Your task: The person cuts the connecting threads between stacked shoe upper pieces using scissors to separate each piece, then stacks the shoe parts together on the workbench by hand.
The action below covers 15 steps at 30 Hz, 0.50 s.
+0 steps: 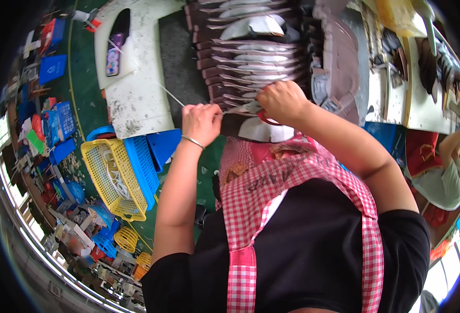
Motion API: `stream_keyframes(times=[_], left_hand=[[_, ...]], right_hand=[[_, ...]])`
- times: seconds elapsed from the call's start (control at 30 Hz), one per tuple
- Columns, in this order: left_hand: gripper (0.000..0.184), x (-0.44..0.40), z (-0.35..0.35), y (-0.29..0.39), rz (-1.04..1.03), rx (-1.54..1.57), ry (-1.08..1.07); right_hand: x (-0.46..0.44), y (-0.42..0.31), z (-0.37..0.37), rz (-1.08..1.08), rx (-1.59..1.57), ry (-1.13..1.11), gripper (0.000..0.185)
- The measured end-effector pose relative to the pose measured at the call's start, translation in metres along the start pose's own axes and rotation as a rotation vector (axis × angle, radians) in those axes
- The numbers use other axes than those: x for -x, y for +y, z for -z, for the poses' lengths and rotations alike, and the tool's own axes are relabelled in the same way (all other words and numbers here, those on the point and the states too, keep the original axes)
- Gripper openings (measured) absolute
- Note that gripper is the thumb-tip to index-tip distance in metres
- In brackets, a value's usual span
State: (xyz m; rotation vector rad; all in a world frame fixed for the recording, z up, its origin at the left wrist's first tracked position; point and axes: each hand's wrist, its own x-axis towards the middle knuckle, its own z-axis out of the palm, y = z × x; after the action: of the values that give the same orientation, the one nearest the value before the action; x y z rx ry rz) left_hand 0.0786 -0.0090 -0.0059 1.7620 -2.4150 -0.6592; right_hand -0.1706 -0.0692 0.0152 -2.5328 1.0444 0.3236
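Observation:
My right hand [285, 103] grips a pair of scissors [268, 119] with red handles; the blades point left, toward my other hand. My left hand [201, 121], wearing a bracelet, has its fingers closed on a thin white strip [173, 97] that trails up and left over the table. Just beyond both hands lies an overlapping row of dark brown pieces with white patches [261, 60]. One such piece [264, 129] is nearest my body, below the scissors. Whether the blades touch the strip or a piece's edge cannot be made out.
A phone [114, 56] lies on the white tabletop [136, 104] at left. Below it stand a yellow basket [116, 180] and a blue basket [140, 169]. More brown material [342, 62] is stacked at right. Another person [444, 172] works at the far right.

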Motion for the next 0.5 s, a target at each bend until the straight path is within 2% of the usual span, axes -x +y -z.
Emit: stream_keyframes(times=[0.1,0.13,0.17,0.27,0.37,0.4,0.5], left_hand=[[0.007,0.007,0.014,-0.005,-0.024,0.144,0.013],[0.008,0.009,0.022,-0.006,0.013,0.201,-0.034],[0.008,0.008,0.025,-0.011,-0.016,0.182,-0.036],[0.009,0.004,0.029,-0.010,-0.128,0.065,-0.065],[0.009,-0.004,0.020,-0.009,-0.120,0.029,-0.119],[0.010,-0.004,0.019,-0.010,-0.061,0.022,-0.179],[0.010,-0.005,0.019,-0.011,-0.051,0.097,-0.167]], right_hand=[[0.020,0.009,0.011,-0.071,-0.153,-0.006,0.030],[0.024,0.010,0.014,-0.089,-0.162,-0.019,0.036],[0.026,0.007,0.013,-0.115,-0.178,-0.040,0.043],[0.024,-0.001,0.010,-0.079,-0.109,-0.030,0.043],[0.017,-0.004,0.009,-0.075,-0.068,0.001,0.039],[0.016,-0.007,0.011,-0.055,-0.066,-0.027,0.037],[0.014,-0.007,0.006,-0.034,-0.037,-0.040,0.036]])
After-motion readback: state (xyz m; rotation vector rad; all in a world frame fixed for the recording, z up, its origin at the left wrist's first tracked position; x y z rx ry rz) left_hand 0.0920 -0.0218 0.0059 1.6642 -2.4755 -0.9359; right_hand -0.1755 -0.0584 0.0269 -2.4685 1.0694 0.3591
